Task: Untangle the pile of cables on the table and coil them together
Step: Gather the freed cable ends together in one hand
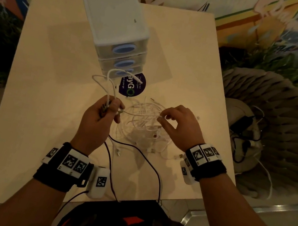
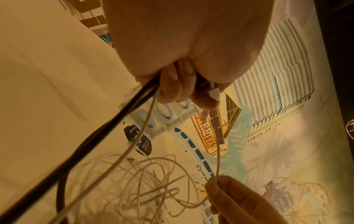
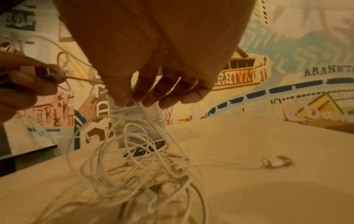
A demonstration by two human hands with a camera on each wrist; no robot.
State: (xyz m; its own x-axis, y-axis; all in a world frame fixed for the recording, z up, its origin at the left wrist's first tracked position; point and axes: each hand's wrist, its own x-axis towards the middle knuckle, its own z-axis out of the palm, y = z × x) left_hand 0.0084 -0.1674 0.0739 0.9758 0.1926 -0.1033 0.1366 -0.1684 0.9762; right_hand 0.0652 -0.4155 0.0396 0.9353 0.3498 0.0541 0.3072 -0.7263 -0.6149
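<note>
- A tangle of white cables (image 1: 142, 127) lies on the pale wooden table (image 1: 48, 96), between the two hands.
- The left hand (image 1: 96, 121) is curled round a bundle of cable ends, white loops (image 1: 108, 82) rising above it and black cables (image 1: 138, 150) trailing down toward the table's near edge.
- The right hand (image 1: 178, 126) pinches a single white strand (image 1: 140, 114) stretched across from the left hand, its other fingers loose.
- A white plastic drawer unit (image 1: 116, 22) stands beyond the tangle, a dark round sticker (image 1: 132, 86) at its foot.
</note>
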